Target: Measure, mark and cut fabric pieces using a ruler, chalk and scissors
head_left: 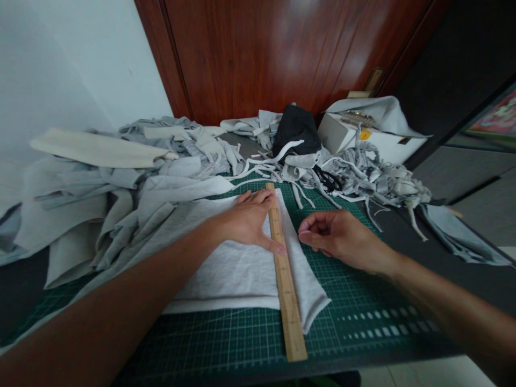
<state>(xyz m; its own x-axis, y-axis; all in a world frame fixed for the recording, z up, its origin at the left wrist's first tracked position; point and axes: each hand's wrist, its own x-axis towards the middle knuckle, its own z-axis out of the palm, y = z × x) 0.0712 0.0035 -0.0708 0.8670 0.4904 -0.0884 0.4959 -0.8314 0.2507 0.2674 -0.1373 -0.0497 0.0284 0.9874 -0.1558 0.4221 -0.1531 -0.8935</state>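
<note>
A wooden ruler [287, 290] lies lengthwise across a light grey piece of fabric [237, 274], near its right edge. My left hand [253, 217] is spread flat, pressing on the ruler and the fabric to its left, with thumb and fingertips on the wood. A strip of the fabric shows to the right of the ruler, its lower corner slightly raised. My right hand [328, 234] hovers just right of the fabric's edge, over the green cutting mat [226, 344]. Its thumb and fingers are curled together; whatever may be between them is hidden.
Grey fabric pieces [121, 183] are heaped at the left. Behind the mat lie loose white cords [278, 156], a black cloth bundle [296, 131] and tangled scraps [374, 172]. A white box [342, 137] stands at the back right, before a brown wooden door [282, 59].
</note>
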